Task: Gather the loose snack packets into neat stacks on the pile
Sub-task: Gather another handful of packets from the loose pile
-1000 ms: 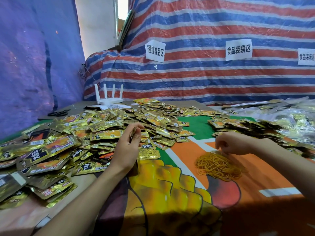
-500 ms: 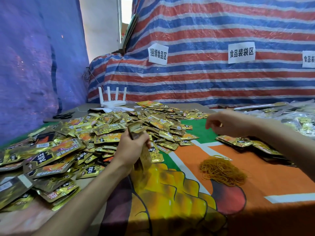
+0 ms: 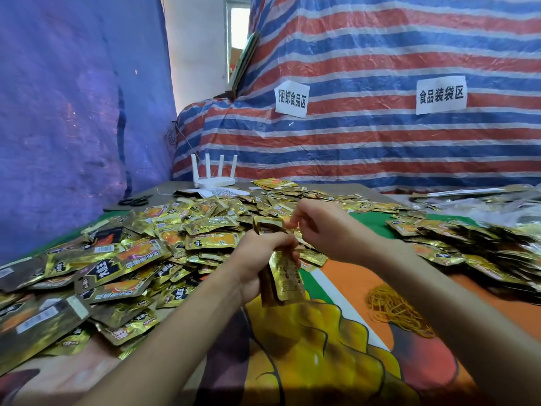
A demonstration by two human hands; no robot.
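Gold packet stack (image 3: 285, 276) stands upright, gripped in left hand (image 3: 260, 259) above worktop (image 3: 345, 291), right of loose packets pile (image 3: 175, 235); right hand (image 3: 330, 230) curled at stack's top, grip unclear.

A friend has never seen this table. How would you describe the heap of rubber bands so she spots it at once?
Start at the bright printed cloth nearest the camera. On its orange patch, just below the right forearm, lies the heap of rubber bands. It alone is a tangle of thin yellow-orange loops; its neighbours are flat, shiny gold packets.
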